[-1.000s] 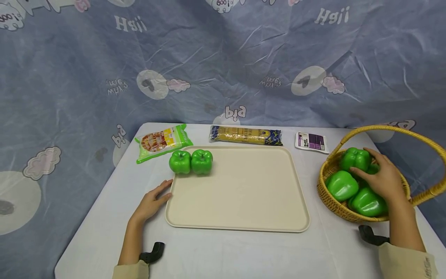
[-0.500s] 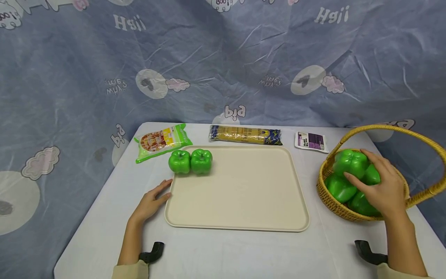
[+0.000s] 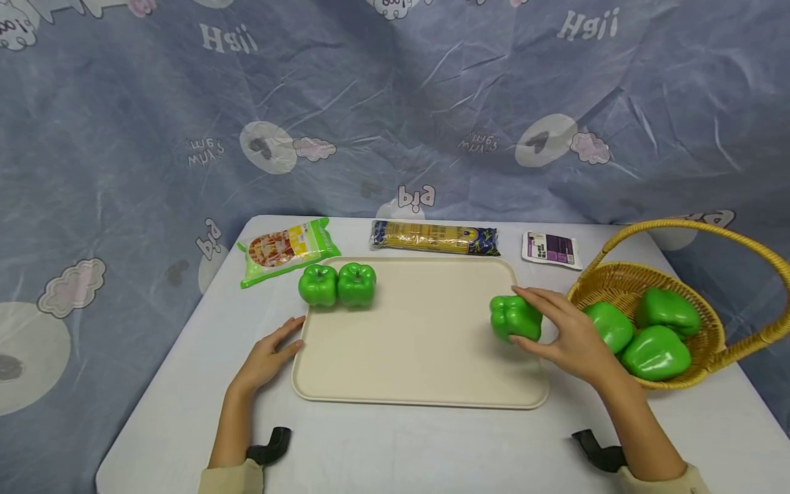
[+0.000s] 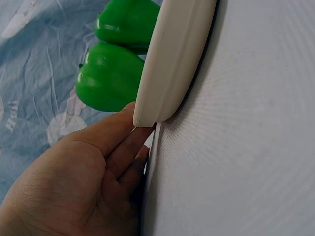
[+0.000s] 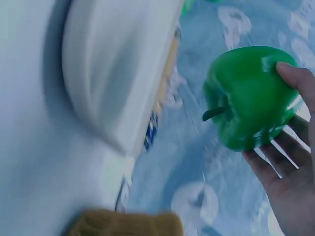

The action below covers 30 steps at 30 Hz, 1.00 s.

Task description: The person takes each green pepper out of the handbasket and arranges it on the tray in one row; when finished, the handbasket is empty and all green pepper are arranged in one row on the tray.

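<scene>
Directly before a blue printed cloth (image 3: 370,103), a white table (image 3: 401,453) bears a beige tray (image 3: 420,336) and a wicker basket (image 3: 607,283).

Beyond the tray lie a long yellow packet (image 3: 432,238) and a green bag (image 3: 286,250). A person's left hand (image 3: 265,360), fingers extended and grasping nothing, touches the tray's left rim; the right hand (image 3: 570,336) grasps a green pepper (image 3: 515,319), held in the air at the tray's right edge. Three more peppers (image 3: 655,353) lie in the basket; two others (image 3: 356,284) stand touching at the tray's far left corner.
</scene>
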### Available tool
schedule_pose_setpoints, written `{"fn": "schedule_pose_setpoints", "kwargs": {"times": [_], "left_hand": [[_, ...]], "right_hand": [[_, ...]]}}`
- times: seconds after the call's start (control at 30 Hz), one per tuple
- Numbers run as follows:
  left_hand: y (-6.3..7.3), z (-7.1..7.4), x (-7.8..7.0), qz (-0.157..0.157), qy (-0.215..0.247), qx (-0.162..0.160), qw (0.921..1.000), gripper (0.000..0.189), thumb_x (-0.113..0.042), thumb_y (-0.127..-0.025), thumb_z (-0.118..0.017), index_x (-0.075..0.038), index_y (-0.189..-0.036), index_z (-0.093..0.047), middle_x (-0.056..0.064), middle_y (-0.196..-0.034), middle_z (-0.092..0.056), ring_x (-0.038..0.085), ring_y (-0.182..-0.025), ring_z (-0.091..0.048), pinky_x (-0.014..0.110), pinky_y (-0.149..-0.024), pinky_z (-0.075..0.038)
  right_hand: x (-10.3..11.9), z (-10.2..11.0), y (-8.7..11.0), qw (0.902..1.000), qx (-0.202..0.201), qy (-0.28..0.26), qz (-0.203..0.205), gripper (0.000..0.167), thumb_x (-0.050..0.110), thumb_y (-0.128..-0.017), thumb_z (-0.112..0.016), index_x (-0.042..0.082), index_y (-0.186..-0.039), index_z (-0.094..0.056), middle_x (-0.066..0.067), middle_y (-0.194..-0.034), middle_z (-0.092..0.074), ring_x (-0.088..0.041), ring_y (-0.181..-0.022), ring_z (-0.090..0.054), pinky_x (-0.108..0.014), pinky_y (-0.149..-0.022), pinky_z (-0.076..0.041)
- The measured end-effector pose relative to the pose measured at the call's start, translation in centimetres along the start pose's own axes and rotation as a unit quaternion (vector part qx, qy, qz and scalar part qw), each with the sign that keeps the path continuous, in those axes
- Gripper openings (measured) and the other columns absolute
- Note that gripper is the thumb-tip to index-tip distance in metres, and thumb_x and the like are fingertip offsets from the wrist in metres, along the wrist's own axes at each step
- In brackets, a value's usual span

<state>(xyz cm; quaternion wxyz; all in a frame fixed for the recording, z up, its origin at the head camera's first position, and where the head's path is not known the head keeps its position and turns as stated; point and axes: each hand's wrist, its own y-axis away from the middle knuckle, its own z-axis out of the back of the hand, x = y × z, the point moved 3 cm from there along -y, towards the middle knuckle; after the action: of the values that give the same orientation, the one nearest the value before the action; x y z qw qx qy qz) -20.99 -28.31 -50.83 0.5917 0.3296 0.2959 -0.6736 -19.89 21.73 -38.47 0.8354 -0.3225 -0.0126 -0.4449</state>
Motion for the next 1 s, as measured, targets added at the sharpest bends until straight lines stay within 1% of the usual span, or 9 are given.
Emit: {"fn": "schedule_pose_setpoints", "kwargs": {"times": [0.13, 0.23, 0.33, 0.5, 0.63, 0.8, 0.9, 1.0], "left_hand": [[0.0, 0.0, -0.1, -0.001, -0.001, 0.0, 1.0, 0.051, -0.036, -0.09, -0.058, -0.025, -0.138, -0.045, 0.007, -0.146, -0.033, 0.028, -0.136, -0.024, 0.055, -0.107, -0.018], [-0.1, 0.0, -0.1, -0.003, 0.0, 0.0, 1.0, 0.051, -0.036, -0.091, -0.058, -0.025, -0.138, -0.045, 0.008, -0.146, -0.033, 0.028, -0.136, -0.024, 0.055, -0.107, -0.018], [-0.1, -0.1, -0.1, -0.003, 0.0, 0.0, 1.0, 0.05, -0.036, -0.091, -0.058, -0.025, -0.138, -0.045, 0.008, -0.146, -0.033, 0.027, -0.136, -0.024, 0.055, -0.107, -0.018], [-0.1, 0.0, -0.1, -0.001, -0.001, 0.0, 1.0, 0.051, -0.037, -0.09, -0.058, -0.026, -0.138, -0.045, 0.008, -0.146, -0.033, 0.028, -0.136, -0.024, 0.055, -0.107, -0.018], [-0.2, 0.0, 0.0, 0.002, -0.006, -0.002, 1.0, 0.051, -0.038, -0.09, -0.058, -0.026, -0.138, -0.045, 0.008, -0.146, -0.033, 0.028, -0.136, -0.024, 0.054, -0.107, -0.019], [-0.2, 0.1, 0.0, 0.002, -0.005, -0.004, 1.0, 0.051, -0.037, -0.09, -0.059, -0.026, -0.138, -0.046, 0.007, -0.146, -0.033, 0.027, -0.136, -0.025, 0.054, -0.107, -0.019], [-0.1, 0.0, 0.1, 0.003, -0.004, -0.003, 1.0, 0.051, -0.038, -0.09, -0.059, -0.026, -0.138, -0.046, 0.007, -0.146, -0.033, 0.027, -0.136, -0.025, 0.054, -0.107, -0.019], [-0.1, 0.0, 0.1, 0.007, -0.004, -0.002, 1.0, 0.051, -0.038, -0.09, -0.058, -0.026, -0.138, -0.045, 0.007, -0.146, -0.033, 0.027, -0.136, -0.025, 0.054, -0.107, -0.018]], "right_hand": [[0.8, -2.3, -0.4, 0.9986, 0.046, -0.022, 0.015, 0.077, 0.029, -0.064, -0.084, 0.016, -0.133, -0.051, -0.004, -0.124, -0.053, -0.021, -0.111, -0.051, -0.043, -0.087, -0.047], [1.2, -3.7, -0.5, 0.9968, 0.066, -0.039, 0.021, 0.076, 0.03, -0.065, -0.084, 0.013, -0.131, -0.052, -0.005, -0.124, -0.053, -0.023, -0.111, -0.05, -0.043, -0.089, -0.046], [1.3, -4.7, -0.6, 0.9953, 0.078, -0.054, 0.021, 0.075, 0.03, -0.065, -0.084, 0.01, -0.13, -0.052, -0.006, -0.123, -0.054, -0.024, -0.111, -0.051, -0.044, -0.09, -0.045], [1.2, -6.0, -0.3, 0.9937, 0.084, -0.074, 0.01, 0.074, 0.032, -0.066, -0.083, 0.01, -0.129, -0.052, -0.005, -0.123, -0.055, -0.022, -0.111, -0.051, -0.043, -0.091, -0.044], [1.2, -6.4, -0.4, 0.9919, 0.087, -0.092, -0.006, 0.075, 0.034, -0.067, -0.082, 0.011, -0.131, -0.05, -0.005, -0.126, -0.054, -0.023, -0.114, -0.049, -0.043, -0.093, -0.043], [1.2, -6.9, -0.5, 0.9878, 0.093, -0.121, -0.031, 0.075, 0.036, -0.067, -0.082, 0.012, -0.129, -0.047, -0.003, -0.125, -0.054, -0.023, -0.113, -0.052, -0.044, -0.091, -0.045], [1.2, -7.1, -0.5, 0.9869, 0.09, -0.132, -0.025, 0.074, 0.037, -0.067, -0.082, 0.011, -0.127, -0.047, -0.002, -0.127, -0.054, -0.023, -0.113, -0.052, -0.043, -0.091, -0.045], [1.4, -7.3, -0.6, 0.9873, 0.084, -0.134, -0.009, 0.073, 0.038, -0.067, -0.081, 0.01, -0.125, -0.048, -0.002, -0.129, -0.054, -0.023, -0.115, -0.051, -0.042, -0.092, -0.044]]}}
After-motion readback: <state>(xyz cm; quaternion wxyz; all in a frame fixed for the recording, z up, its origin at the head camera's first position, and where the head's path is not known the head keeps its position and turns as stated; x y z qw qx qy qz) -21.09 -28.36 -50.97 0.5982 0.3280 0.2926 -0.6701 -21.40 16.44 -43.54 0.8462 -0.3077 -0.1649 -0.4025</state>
